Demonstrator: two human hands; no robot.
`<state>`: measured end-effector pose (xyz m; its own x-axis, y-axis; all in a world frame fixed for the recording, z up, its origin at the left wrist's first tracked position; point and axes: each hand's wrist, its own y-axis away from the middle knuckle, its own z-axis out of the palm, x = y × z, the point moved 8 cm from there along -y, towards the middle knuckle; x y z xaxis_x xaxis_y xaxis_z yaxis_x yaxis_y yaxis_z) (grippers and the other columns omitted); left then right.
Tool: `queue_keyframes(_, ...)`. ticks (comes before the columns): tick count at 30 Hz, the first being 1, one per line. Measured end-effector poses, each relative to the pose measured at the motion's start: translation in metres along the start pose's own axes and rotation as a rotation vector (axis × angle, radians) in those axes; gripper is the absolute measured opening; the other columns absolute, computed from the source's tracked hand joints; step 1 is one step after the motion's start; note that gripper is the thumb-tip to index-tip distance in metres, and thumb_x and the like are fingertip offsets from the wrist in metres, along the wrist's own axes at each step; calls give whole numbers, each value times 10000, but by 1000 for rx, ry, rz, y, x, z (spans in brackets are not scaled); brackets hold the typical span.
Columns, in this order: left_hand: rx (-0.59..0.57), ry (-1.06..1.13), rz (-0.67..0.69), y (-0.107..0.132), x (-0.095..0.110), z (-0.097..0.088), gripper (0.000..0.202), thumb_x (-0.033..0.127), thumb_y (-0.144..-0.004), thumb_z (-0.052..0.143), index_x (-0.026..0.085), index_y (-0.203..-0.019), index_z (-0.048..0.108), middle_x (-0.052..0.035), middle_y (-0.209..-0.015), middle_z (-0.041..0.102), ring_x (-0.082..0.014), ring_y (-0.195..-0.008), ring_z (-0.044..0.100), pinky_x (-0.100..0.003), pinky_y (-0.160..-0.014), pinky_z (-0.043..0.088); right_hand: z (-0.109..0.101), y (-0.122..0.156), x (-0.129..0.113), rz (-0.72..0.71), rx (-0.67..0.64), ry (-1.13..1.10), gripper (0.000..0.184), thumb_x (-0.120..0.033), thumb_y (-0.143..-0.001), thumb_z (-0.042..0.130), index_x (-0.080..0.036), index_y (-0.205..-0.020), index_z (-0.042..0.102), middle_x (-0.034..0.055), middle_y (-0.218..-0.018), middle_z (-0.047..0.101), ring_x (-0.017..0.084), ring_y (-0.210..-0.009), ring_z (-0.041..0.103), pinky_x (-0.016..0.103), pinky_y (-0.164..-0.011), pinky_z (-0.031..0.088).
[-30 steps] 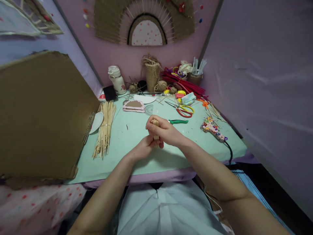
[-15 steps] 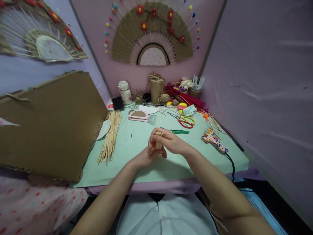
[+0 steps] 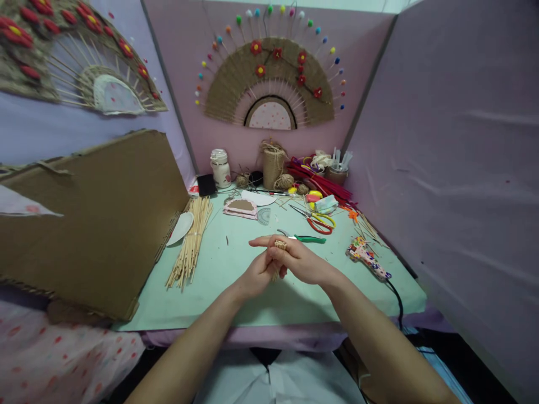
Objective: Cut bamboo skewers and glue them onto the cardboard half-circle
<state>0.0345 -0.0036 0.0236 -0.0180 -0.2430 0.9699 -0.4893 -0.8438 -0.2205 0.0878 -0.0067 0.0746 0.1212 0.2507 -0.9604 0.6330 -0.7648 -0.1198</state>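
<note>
A short bundle of thin wooden sticks [image 3: 280,245] stands upright between my hands, above the front middle of the table. My left hand [image 3: 259,273] is wrapped round the bundle from the left, its fingers partly hidden. From the right, my right hand [image 3: 301,261] closes over the upper part of the same bundle, one finger stretched out to the left. Only the stick tops and a little of the lower ends show. Just behind my hands lie green-handled pliers [image 3: 310,239]. A large bundle of long sticks [image 3: 191,244] lies to the left.
Scissors [image 3: 319,223] with red and yellow handles lie behind the pliers. A patterned glue gun [image 3: 368,258] with a black cord lies at right. Cardboard [image 3: 96,224] leans at left. Twine, a white bottle [image 3: 220,168] and red pipe cleaners [image 3: 322,182] line the back.
The view has tilted up slightly. My right hand has shifted over the bundle's top, covering more of the sticks, and one finger now extends left.
</note>
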Motion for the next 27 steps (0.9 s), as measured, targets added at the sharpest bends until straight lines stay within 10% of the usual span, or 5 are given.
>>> queue_keyframes(8, 83, 12, 35, 1, 2, -5, 382, 537, -919, 414, 185, -773, 439, 20, -667, 441, -113, -612, 408, -271, -605, 364, -34, 11, 22, -133, 102, 184, 476, -428, -868, 572, -256, -1302, 477, 85, -1430, 450, 225, -1261, 476, 382, -985, 448)
queue_keyframes(16, 57, 71, -2, -1, 2, -1, 347, 519, -915, 420, 182, -838, 443, 31, -665, 431, -112, -600, 389, -269, -603, 354, -92, 30, 125, 530, 289, 1026, 932, -575, -637, 725, -121, -1382, 398, 242, -1445, 375, 409, -1354, 305, 544, -1060, 255)
queue_keyframes(27, 57, 31, 20, 0, 1, -1, 308, 460, -945, 385, 188, -805, 422, 30, -673, 417, -110, -606, 379, -266, -598, 340, -92, 37, 101, 508, 318, 1046, 695, -489, -747, 599, -89, -1302, 479, 199, -1211, 548, 350, -1162, 487, 424, -962, 367)
